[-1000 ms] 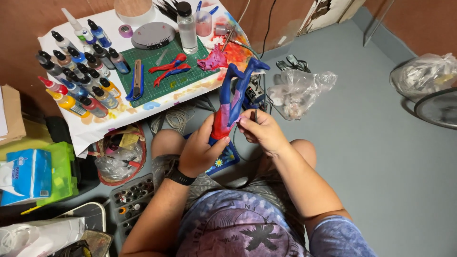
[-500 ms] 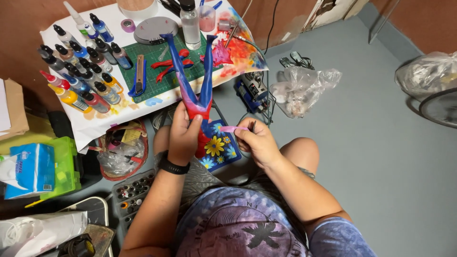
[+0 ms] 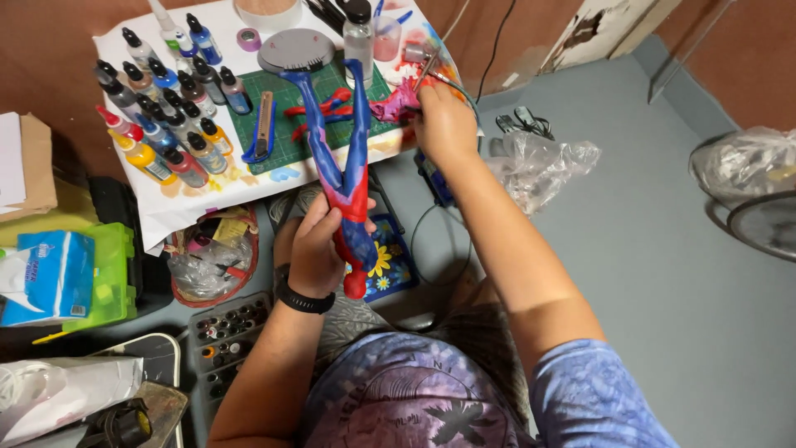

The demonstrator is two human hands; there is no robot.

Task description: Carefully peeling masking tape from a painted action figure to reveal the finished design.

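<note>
Red-and-blue painted figure (image 3: 344, 178) sits gripped upside down in my left hand (image 3: 319, 245), legs raised over the green cutting mat (image 3: 290, 124). My right hand (image 3: 444, 124) closes around an airbrush (image 3: 423, 58) at the desk (image 3: 207, 178) edge.

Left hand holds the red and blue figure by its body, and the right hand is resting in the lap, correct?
Not quite. The left hand does hold the figure, but the head view shows the right hand reaching up to the table edge, not resting in the lap.
</note>
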